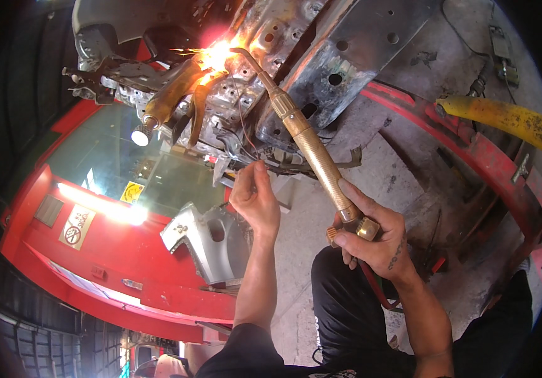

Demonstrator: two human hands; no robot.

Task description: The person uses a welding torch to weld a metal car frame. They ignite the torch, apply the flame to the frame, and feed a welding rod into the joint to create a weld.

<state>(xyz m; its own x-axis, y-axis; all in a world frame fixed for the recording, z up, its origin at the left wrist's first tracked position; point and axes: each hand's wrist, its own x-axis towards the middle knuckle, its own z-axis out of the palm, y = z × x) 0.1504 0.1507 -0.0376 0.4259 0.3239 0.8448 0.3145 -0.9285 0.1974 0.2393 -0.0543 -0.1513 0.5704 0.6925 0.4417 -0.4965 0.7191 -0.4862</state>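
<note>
Torch [312, 148] | handle wrapped by right hand [375, 236], flame [215, 57] at holed metal panel [283, 44] | left hand [255, 198] pinching thin wire [244, 120] | risk: drifting tip or stray sparks [186, 51] could burn nearby left fingers

The bare right hand [377, 236] carries a line of small dark, tattoo-like marks [397, 255] running toward the wrist. Left of that hand, the left forearm [257, 283] is bare up to a short black sleeve [246, 354]. Below the same hand are black trousers [350, 305], with small white markings [317, 331] down one side, and some pale print [334, 373].
</note>
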